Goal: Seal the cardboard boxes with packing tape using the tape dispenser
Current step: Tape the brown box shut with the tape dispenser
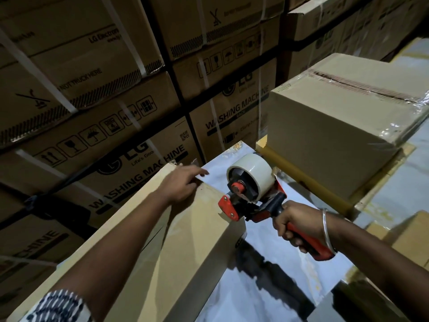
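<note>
The right hand (296,225) has its fingers wrapped round the red handle of the tape dispenser (253,198), whose front end touches the top edge of the near cardboard box (167,240). The roll of pale packing tape (251,174) sits on the dispenser just beyond that hand's knuckles. A metal bangle (327,231) circles the right wrist. The left hand (183,182) lies flat on the far top corner of the same box, fingers straight and spread, pointing past the edge towards the floor (262,256). A patterned sleeve (58,307) covers the left arm near the elbow.

Beyond the right hand stands a second cardboard box (336,126), its top seam already covered with clear tape, resting on flattened yellowish cardboard (308,173). Pale, glossy floor shows between the two boxes and under the right forearm. Beyond the left hand rises a wall of stacked washing machine cartons (111,126) bound with white straps, close behind the near box. More cardboard (404,231) lies to the right of the right wrist
</note>
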Tool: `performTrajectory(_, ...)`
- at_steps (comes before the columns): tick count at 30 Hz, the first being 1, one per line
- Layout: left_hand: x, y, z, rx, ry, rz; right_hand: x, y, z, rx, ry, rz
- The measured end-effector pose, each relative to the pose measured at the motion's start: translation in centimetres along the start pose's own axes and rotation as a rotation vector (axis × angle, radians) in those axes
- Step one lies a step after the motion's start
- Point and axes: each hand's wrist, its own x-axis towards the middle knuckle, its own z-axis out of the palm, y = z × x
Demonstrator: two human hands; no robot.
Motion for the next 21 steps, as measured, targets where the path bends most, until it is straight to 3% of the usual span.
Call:
performTrajectory(2, -0.4, 1.3, 0.9, -0.043, -0.075, 0.069, 0.1, 0.1, -0.1, 0.000, -0.006, -0.006)
performTrajectory(8, -0.8, 0.7, 1.5, -0.102, -0.032, 0.053, 0.8, -0.4, 0.2, -0.019, -0.008, 0.002)
performTrajectory(14, -0.9, -0.8, 0.9, -0.091, 0.028, -0.087, 3.3, -2.0, 0.6, -0.119, -0.018, 0.034)
performTrajectory(21, -1.2, 0.2, 0.5, -0.002, 0.052, -0.173, 1.9, 1.0, 0.4, -0.043, -0.050, -0.097)
